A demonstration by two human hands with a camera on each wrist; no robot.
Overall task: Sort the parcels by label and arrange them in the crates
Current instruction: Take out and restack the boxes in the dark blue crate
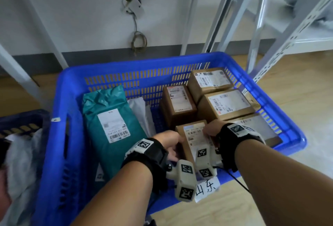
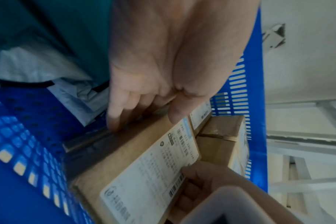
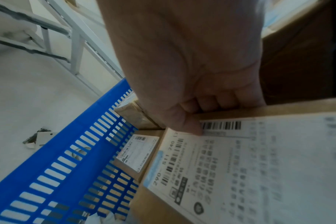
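Note:
Both hands hold one brown cardboard parcel with a white label, at the near side of the blue crate. My left hand grips its left side, thumb on top and fingers down the side. My right hand grips its right edge, thumb on the label and fingers curled over the edge. Three more brown boxes stand in the crate's right half. A teal mailer bag lies in the left half, over white bags.
A handwritten paper tag hangs on the crate's near rim. A second, darker crate with grey bags stands at the left. White metal shelf legs rise behind and to the right. The floor is wood.

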